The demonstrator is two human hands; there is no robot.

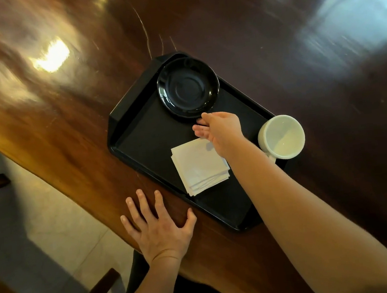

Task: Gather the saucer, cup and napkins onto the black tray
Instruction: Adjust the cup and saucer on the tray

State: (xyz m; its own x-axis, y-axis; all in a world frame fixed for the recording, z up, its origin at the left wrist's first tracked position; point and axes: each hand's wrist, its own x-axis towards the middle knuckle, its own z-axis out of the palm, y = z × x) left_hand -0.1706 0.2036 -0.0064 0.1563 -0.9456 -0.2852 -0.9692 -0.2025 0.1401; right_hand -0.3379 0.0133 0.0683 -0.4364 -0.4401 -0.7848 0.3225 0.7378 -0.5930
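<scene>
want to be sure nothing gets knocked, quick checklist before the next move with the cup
1. Saucer on the black tray: ok, lying flat at its far end.
2. Napkins on the tray: ok, stacked near its near edge.
3. Cup fully on the tray: cannot tell, it sits at the tray's right rim.
4. Right hand free: ok, open and empty beside the saucer.
5. Left hand clear of the tray: ok, flat on the table.
6. Cup empty: ok, nothing visible inside.
</scene>
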